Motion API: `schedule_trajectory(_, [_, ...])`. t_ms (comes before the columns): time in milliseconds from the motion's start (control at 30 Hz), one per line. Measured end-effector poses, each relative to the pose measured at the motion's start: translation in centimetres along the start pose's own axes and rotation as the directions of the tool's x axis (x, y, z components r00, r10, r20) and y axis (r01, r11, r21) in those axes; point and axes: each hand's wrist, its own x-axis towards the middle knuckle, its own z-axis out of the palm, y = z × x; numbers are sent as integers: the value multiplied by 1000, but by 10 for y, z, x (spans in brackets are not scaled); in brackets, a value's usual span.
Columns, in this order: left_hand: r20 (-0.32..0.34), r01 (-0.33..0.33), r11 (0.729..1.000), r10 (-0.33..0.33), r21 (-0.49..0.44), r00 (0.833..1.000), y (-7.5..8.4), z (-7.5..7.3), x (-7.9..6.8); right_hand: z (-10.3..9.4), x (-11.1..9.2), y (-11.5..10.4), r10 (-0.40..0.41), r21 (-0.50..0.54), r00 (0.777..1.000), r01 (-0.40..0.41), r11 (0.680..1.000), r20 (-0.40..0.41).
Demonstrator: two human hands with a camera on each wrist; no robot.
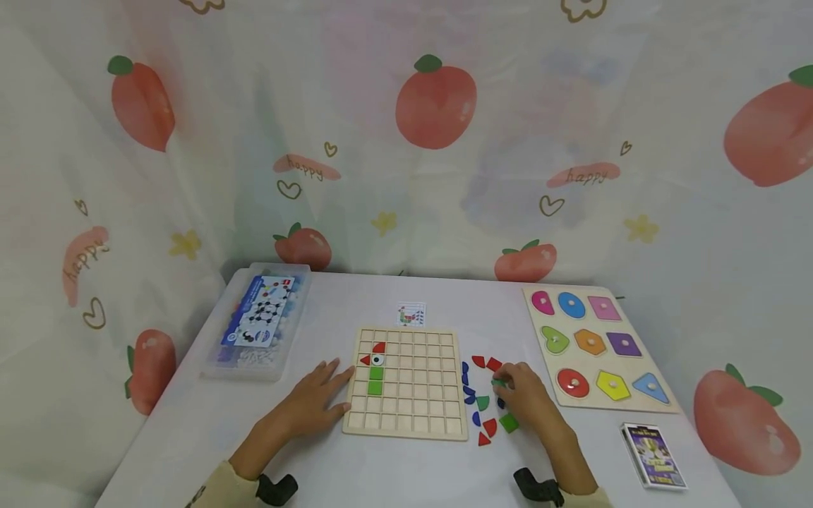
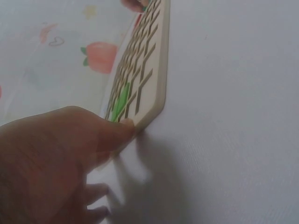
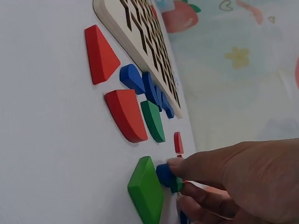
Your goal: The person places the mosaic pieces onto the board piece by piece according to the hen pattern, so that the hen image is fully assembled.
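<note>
A wooden grid board [image 1: 419, 381] lies mid-table, with a red quarter-round piece [image 1: 379, 347], a small red triangle [image 1: 365, 360], an eye piece [image 1: 377, 360] and two green squares [image 1: 375, 388] in its cells. My left hand [image 1: 315, 397] rests at the board's left edge, fingers spread, its thumb [image 2: 119, 130] pressing the rim. To the right of the board, my right hand [image 1: 526, 391] pinches a small dark green piece [image 3: 177, 184], partly hidden by the fingers. A blue piece [image 3: 164, 175] shows right by the thumb tip. Beside it lies a bright green square [image 3: 146, 191].
Loose red, blue and green pieces [image 1: 490, 427] lie along the board's right side. A pattern card [image 1: 411, 314] is behind the board. A clear plastic box [image 1: 260, 324] stands at left. On the right are a shape puzzle board [image 1: 603, 360] and a card pack [image 1: 654, 456].
</note>
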Motion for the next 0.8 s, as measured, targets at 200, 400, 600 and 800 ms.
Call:
schedule_trajectory(200, [5, 9, 1000, -9, 9, 1000, 0, 1, 1, 3, 1, -8, -16, 1, 1000, 16, 1000, 8])
schedule_trajectory(400, [11, 16, 1000, -16, -2, 1000, 1, 0, 0, 5, -2, -14, -35, -1, 999, 35, 999, 7])
schedule_trajectory(600, [9, 16, 1000, -16, 4, 1000, 0, 0, 0, 15, 3, -15, -85, 11, 996, 85, 996, -26])
schedule_trajectory(800, [4, 12, 1000, -12, 10, 1000, -1, 2, 1, 21, 6, -25, -83, 4, 996, 83, 997, -39])
